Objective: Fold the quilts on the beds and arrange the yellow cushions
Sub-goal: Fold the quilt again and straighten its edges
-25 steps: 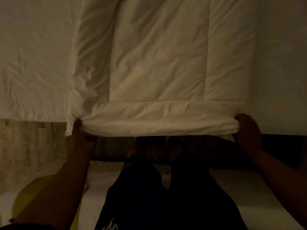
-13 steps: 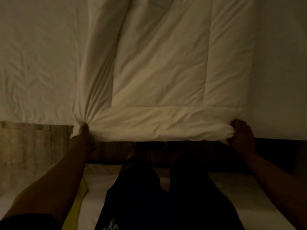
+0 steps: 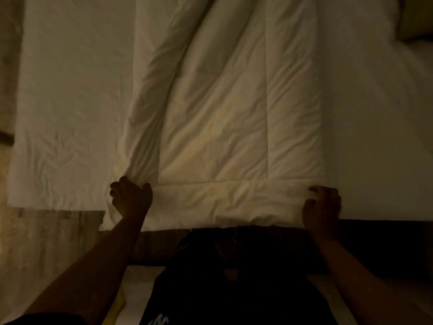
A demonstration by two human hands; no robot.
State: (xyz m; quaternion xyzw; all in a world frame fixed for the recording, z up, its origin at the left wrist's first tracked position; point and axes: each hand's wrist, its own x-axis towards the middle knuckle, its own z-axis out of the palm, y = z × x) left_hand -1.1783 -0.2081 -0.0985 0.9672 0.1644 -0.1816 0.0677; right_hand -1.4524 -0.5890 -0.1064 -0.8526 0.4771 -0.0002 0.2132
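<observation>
Head view, dim light, looking straight down. The white quilt (image 3: 225,118) lies lengthwise down the middle of the bed (image 3: 65,113), folded into a long strip, with bare sheet showing on both sides of it. Its near end hangs just over the bed's near edge, and that end is doubled into a thick band running across between the 2 hands.

The left hand (image 3: 131,200) sits at the band's left corner, fingers curled down onto the cloth, clutching a bunch of quilt there; creases fan up and away from that grip. The right hand (image 3: 322,207) is at the right corner, fingers (image 3: 315,190) hooked over the top of the band and closed on the fabric. Both arms reach forward from the bottom of the frame, well apart, 1 on each side of the person's dark clothing (image 3: 229,277).

Wood floor (image 3: 46,242) shows at the left below the bed edge. Down at the bottom, beside the left forearm, a sliver of yellow (image 3: 118,303) peeks out, possibly a cushion, though too little shows to be sure. A dark shape (image 3: 414,17) sits at the top right corner, too blurred to tell.
</observation>
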